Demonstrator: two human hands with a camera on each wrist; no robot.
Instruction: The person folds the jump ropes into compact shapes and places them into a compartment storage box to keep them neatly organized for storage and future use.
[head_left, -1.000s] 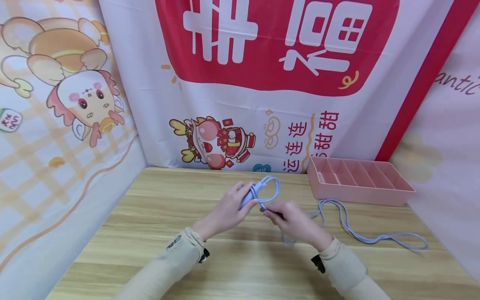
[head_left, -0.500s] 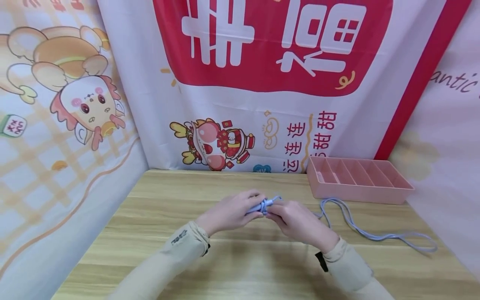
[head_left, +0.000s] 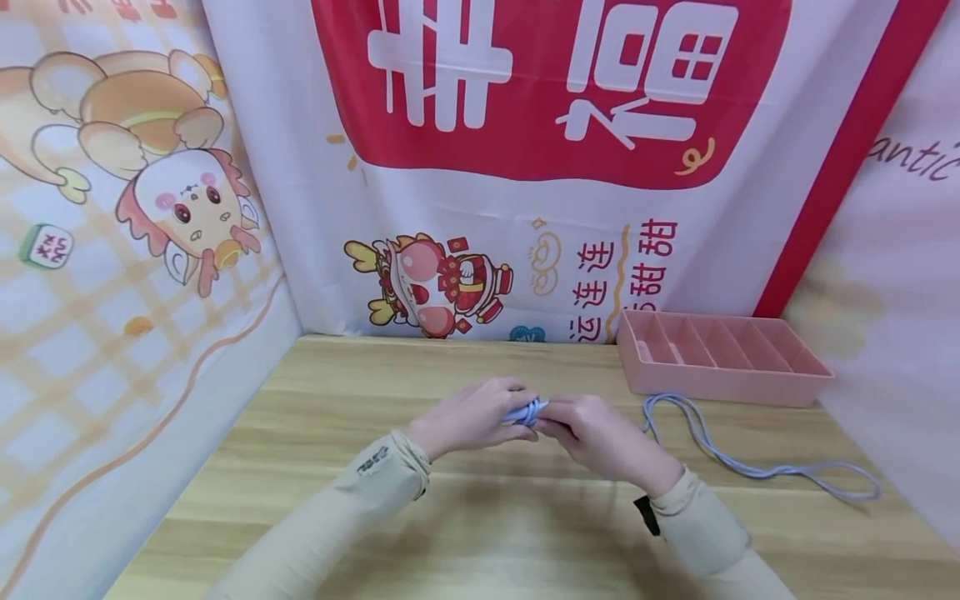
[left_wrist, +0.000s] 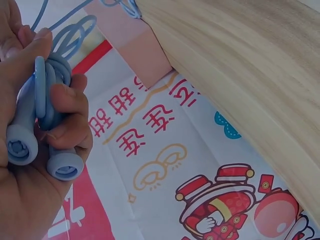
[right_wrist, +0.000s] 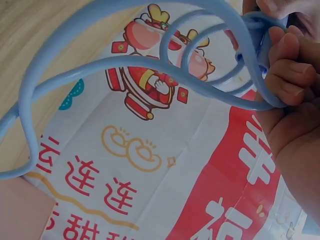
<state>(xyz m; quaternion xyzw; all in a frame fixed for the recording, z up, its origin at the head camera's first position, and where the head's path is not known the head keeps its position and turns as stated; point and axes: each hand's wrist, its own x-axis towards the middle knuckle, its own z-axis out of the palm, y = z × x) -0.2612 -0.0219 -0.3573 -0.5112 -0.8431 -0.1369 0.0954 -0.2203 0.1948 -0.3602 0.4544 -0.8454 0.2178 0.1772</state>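
A light blue jump rope has both handles [left_wrist: 21, 142] side by side in my left hand [head_left: 476, 417], which grips them just left of centre over the table. Several turns of the cord [left_wrist: 47, 95] are wound round the handles. My right hand [head_left: 600, 433] is close beside the left one and pinches the cord at the handles' far end. Looped cord [right_wrist: 130, 62] trails from the right fingers in the right wrist view. The rest of the cord [head_left: 757, 473] lies on the table to the right. Fingers hide part of the winding.
A pink divided box [head_left: 727, 387] stands at the back right of the wooden table [head_left: 360, 375], with cord lying just in front of it. A printed cloth [head_left: 525, 200] hangs behind the table, and patterned walls flank both sides.
The loop of cord that stood out beyond the handles has been drawn in around them. My left hand has turned and lowered, and both hands have come close together.
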